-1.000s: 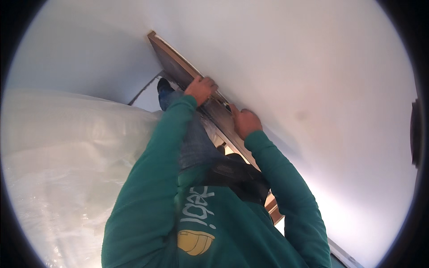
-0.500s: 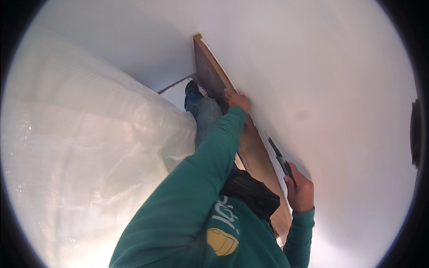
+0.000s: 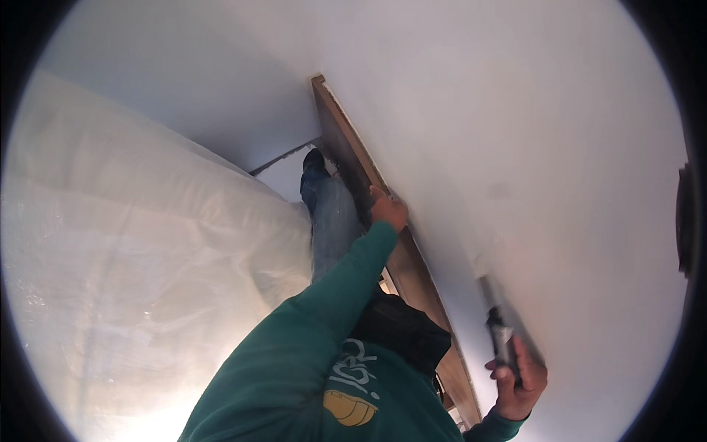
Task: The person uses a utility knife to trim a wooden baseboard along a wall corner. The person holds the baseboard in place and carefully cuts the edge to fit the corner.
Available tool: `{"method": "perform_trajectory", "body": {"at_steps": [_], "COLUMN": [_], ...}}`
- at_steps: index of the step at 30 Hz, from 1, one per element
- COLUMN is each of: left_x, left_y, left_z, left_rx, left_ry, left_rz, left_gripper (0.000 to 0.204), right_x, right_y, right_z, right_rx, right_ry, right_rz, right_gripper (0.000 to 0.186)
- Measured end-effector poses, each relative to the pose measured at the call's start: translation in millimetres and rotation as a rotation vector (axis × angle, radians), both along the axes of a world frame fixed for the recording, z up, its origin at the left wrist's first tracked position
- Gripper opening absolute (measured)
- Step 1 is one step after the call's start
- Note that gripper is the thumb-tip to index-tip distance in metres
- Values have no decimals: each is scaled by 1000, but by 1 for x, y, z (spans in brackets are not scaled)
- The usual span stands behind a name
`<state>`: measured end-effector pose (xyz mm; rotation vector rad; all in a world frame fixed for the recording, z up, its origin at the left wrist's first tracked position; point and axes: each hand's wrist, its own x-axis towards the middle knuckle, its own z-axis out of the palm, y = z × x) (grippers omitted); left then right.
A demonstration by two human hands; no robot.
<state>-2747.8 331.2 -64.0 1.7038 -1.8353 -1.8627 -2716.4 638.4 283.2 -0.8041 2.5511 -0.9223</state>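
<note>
My left hand (image 3: 389, 211) is at the top edge of a long brown wooden board (image 3: 423, 276) that runs along the white wall. Its fingers are bent over that edge, and the thumb side faces the far end of the board. Lower and to the right, my right hand (image 3: 519, 381) grips a utility knife (image 3: 502, 337) with a dark handle. The knife points up and away from me, close to the wall; its blade is smeared by motion. Both arms wear green sleeves.
White wall (image 3: 574, 184) fills the right side. Clear plastic sheeting (image 3: 132, 280) drapes over something bulky on the left. My jeans-clad leg (image 3: 333, 221) stands between it and the board, and a black bag or pouch (image 3: 405, 331) hangs at my waist. A dark object (image 3: 685, 221) shows at the right rim.
My right hand has moved down and to the right with the knife, away from the board. The left hand has slid nearer along the board's top edge.
</note>
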Motion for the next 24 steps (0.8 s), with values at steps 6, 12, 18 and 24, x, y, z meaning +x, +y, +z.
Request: {"method": "perform_trajectory", "body": {"at_steps": [6,12,18,24], "left_x": [1,-2,-4,-14], "left_y": [-9,-64,-135,-204], "left_z": [-7,-42,-74,-116], "left_rx": [-62,-340,-376,-611], "left_ry": [-104,-25,-106,86], "left_rz": [52,28,-67,69], "left_gripper": [77,67,71,85], "right_x": [-19,-19,-23,-32], "right_y": [0,17,10,14], "right_z": [7,12,10,7], "right_rx": [-74,3,-55,226], "right_ry": [-138,-358,-377,-252], "right_rz": [329,384,294,425], "right_gripper": [55,43,44,47]}}
